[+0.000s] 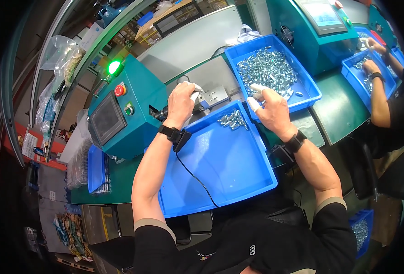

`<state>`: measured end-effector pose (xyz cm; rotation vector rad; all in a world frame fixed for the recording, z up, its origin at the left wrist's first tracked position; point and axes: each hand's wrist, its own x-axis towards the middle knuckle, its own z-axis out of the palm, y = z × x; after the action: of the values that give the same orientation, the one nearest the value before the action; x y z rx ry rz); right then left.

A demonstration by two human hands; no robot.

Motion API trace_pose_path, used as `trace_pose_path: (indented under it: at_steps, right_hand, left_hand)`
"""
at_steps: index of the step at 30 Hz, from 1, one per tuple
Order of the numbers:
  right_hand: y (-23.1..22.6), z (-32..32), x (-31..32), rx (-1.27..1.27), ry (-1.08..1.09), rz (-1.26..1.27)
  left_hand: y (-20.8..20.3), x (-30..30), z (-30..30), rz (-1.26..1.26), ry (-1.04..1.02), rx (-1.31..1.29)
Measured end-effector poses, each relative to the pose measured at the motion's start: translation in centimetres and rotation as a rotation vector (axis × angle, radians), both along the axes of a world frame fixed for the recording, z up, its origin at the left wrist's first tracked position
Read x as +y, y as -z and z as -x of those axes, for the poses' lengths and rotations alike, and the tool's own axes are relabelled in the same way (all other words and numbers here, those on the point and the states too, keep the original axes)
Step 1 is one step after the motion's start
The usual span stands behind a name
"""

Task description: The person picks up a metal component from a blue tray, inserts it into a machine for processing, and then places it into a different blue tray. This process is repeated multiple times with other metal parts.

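My left hand (182, 102), with white finger covers, is at a metal block fixture (213, 97) beside the teal machine (140, 86). Its fingers are pressed together; whatever lies between them is too small to make out. My right hand (274, 112), also with white covers on thumb and finger, hovers at the near left edge of a blue tray (312, 95) heaped with small silvery metal parts (268, 71). Thumb and finger there are apart, and I see nothing between them. Below the fixture, a larger blue tray (215, 169) has a small pile of similar metal parts (233, 120) in its far right corner.
The machine has a dark screen (107, 118), a red button (120, 90) and a lit green lamp (115, 67). A black cable (195, 176) runs from my left wrist across the large tray. At right, a co-worker's hands (372, 66) are over another blue tray (351, 73).
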<state>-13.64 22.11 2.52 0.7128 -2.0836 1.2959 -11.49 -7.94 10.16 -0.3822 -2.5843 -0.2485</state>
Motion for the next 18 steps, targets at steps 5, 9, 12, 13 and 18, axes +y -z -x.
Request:
trace_pose_path:
  at_steps: [5, 9, 12, 13, 18]
  right_hand:
    - [-0.1, -0.1, 0.0, -0.039, 0.000, 0.000]
    - [-0.2, 0.0, -0.3, -0.046, 0.001, -0.001]
    - [-0.1, 0.1, -0.4, -0.075, -0.020, -0.050]
    - [-0.2, 0.2, -0.3, -0.090, -0.026, -0.073]
    - [-2.7, 0.2, -2.5, -0.513, -0.414, 0.040]
  left_hand:
    - [0.2, -0.2, 0.0, 0.017, 0.012, -0.015]
    - [0.0, -0.9, 0.1, 0.115, 0.055, 0.011]
    - [0.1, -1.0, -0.7, 0.180, 0.075, 0.057]
    - [0.2, -0.7, -1.2, 0.202, 0.079, 0.082]
    - [0.7, 0.6, -6.3, 0.132, 0.111, 0.108]
